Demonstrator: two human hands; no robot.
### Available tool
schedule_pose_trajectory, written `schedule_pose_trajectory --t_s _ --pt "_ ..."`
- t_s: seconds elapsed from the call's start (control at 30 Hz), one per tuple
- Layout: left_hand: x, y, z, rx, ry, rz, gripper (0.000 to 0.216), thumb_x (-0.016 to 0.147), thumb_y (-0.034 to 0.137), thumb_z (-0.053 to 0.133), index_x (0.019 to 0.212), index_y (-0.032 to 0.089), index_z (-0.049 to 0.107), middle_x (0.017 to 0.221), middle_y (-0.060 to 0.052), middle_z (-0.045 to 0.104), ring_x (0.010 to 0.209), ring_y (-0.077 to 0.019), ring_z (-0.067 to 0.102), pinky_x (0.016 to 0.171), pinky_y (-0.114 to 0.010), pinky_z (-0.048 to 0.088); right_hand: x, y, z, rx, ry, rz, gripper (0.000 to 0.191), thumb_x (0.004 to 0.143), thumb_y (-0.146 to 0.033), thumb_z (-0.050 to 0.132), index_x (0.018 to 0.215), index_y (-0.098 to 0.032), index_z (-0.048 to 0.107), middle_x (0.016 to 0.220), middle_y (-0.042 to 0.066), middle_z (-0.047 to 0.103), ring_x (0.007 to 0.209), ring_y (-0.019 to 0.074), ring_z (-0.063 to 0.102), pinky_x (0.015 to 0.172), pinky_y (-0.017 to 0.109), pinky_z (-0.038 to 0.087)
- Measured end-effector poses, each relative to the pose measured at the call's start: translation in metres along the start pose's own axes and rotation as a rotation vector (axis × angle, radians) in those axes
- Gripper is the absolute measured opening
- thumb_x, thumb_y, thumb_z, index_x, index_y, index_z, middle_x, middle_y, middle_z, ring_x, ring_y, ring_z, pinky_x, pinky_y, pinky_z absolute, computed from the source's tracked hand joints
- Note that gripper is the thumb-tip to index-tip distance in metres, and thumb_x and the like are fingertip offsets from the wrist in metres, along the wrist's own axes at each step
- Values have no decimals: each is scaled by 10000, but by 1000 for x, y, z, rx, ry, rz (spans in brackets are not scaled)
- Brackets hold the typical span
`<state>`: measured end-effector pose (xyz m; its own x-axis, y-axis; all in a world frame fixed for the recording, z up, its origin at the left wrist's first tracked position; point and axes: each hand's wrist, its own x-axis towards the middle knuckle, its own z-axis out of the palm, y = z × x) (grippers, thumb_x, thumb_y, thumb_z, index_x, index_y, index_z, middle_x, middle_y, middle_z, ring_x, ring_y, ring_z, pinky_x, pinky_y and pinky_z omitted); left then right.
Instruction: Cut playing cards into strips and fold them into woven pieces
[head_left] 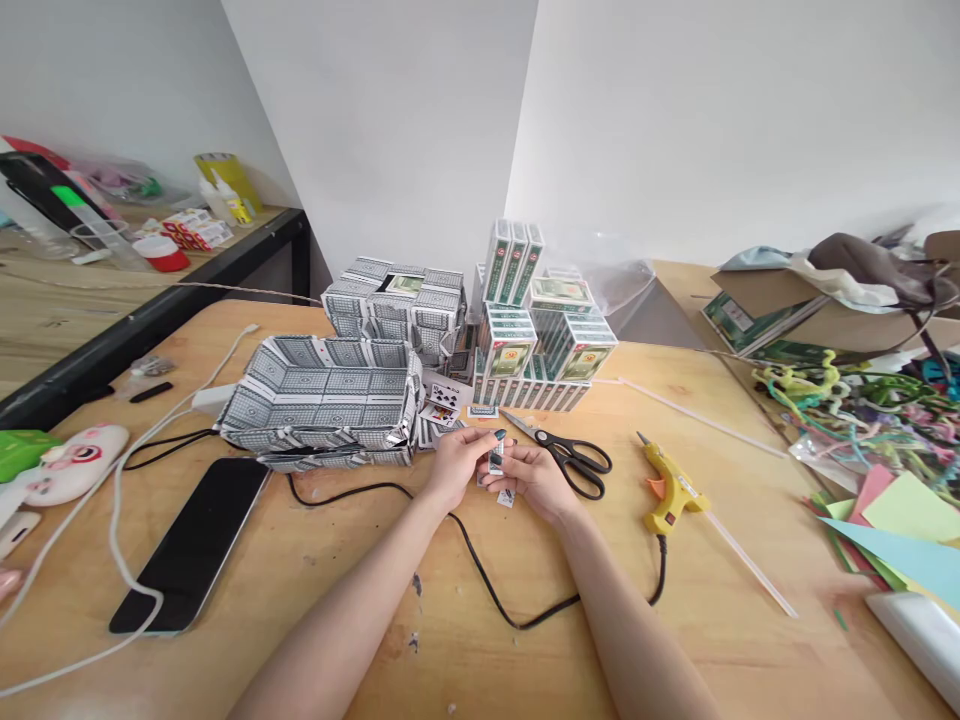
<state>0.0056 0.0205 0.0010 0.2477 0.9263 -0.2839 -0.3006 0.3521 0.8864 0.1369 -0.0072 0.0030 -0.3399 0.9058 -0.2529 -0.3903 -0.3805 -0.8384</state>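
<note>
Pinching from both sides, the left hand (454, 465) and the right hand (536, 480) meet just above the table (450, 650), fingertips closed narrowly on a small folded card (496, 460) held upright between them. The piece looks feather-light, thin and coated, so it is likely slick and quick to crease; a gentle fingertip hold on its edges and fold lines seems the safest place to take it, since a hard squeeze on the flat would probably buckle it. A black cable (487, 580) loops across the wood nearer than the hands, and a card scrap (506, 497) lies just under them. Black scissors (574, 458) rest close by on the right, a yellow glue gun (671, 490) beyond them, and a dark phone (195, 540) off to the left. Farther back stand a tray built of cards (322, 400) and stacked card packs (547, 340).
</note>
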Motion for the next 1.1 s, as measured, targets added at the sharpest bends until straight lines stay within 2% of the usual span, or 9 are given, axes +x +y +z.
schedule_pose_trajectory --t_s 0.23,0.33,0.43,0.57,0.77,0.93,1.1 --pt "-2 4 1 -21 -6 -17 236 627 321 668 744 116 668 679 -44 657 422 -63 473 368 -189 356 1 0 -3 30 -9 24 232 661 -260 718 812 -89 678 754 98 686 621 145 644 614 269 524" --pt "-3 6 0 -48 -83 -29 252 657 325 648 796 116 672 645 -31 648 375 -45 431 360 -193 356 1 0 -5 60 -44 57 240 670 -276 712 820 -93 674 748 88 679 618 126 632 623 254 519" --pt "-5 9 0 -88 -153 -51 283 671 320 644 868 118 669 703 -49 666 418 -67 485 381 -202 390 0 1 -6 108 -59 91 221 674 -273 711 799 -96 672 697 59 661 591 105 612 595 229 515" --pt "-7 12 -1 -106 -180 -108 340 651 302 668 943 129 653 828 -81 682 529 -120 563 433 -242 448 1 3 -5 144 -63 103 181 661 -247 723 732 -90 668 638 34 634 556 95 589 566 221 512" --pt "-6 13 -3 -36 -219 -109 332 653 303 670 934 127 666 867 -83 683 457 -70 483 413 -221 405 1 4 -3 113 -37 88 184 675 -252 709 742 -83 680 677 65 652 577 110 595 577 238 517" --pt "-5 13 -4 -9 -211 -109 322 647 315 669 913 134 677 842 -76 677 447 -52 435 403 -199 374 1 4 0 87 -13 66 189 678 -266 703 731 -86 684 694 79 665 578 117 602 581 250 521" --pt "-3 12 -4 40 -209 -84 347 646 352 659 919 138 679 714 -54 657 435 -59 421 411 -207 374 1 4 3 69 0 44 203 688 -274 694 755 -83 680 720 91 677 570 121 616 576 256 527"
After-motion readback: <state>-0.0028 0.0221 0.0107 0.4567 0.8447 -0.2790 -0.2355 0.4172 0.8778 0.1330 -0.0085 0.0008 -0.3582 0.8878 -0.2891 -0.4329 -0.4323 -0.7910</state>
